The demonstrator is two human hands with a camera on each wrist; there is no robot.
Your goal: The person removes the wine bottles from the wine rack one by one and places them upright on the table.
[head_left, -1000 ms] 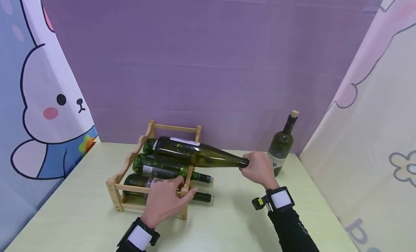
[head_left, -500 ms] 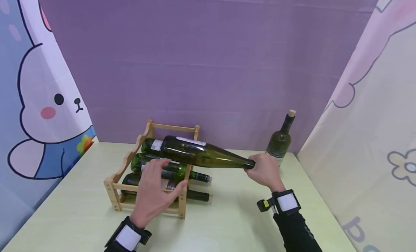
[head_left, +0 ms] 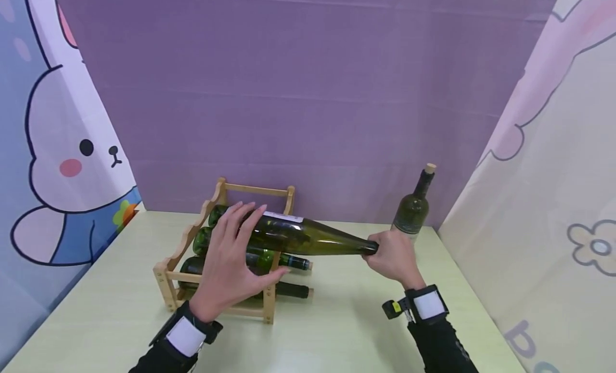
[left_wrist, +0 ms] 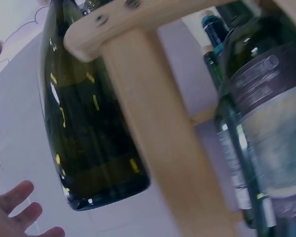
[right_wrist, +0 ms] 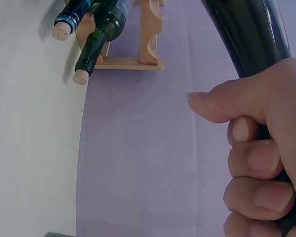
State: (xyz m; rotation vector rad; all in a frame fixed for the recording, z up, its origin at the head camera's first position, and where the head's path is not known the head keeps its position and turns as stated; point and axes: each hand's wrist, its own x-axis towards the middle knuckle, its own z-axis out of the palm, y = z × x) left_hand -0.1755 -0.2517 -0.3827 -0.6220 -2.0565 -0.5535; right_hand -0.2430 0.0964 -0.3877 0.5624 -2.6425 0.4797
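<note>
A dark green wine bottle (head_left: 327,238) is held nearly level above the wooden rack (head_left: 255,189), its base to the left. My right hand (head_left: 394,258) grips it by the neck; in the right wrist view the curled fingers (right_wrist: 256,160) wrap round that neck. My left hand (head_left: 228,271) is raised over the rack's front with its fingers spread, in front of the bottle's base end. In the left wrist view these fingertips (left_wrist: 27,215) stand apart from the bottle (left_wrist: 89,133). Three corked bottles lie in the rack, partly hidden by my left hand: back (head_left: 215,215), middle (head_left: 295,262) and front (head_left: 292,290).
Another corked wine bottle (head_left: 412,210) stands upright at the back right, partly behind my right hand. The pale tabletop (head_left: 337,330) meets a purple backdrop (head_left: 337,122) close behind the rack. Printed cloth walls (head_left: 544,202) rise on both sides.
My left hand has left the rack's front right corner, moving up and left with fingers spreading, toward the held bottle. The held bottle and right hand have shifted slightly right.
</note>
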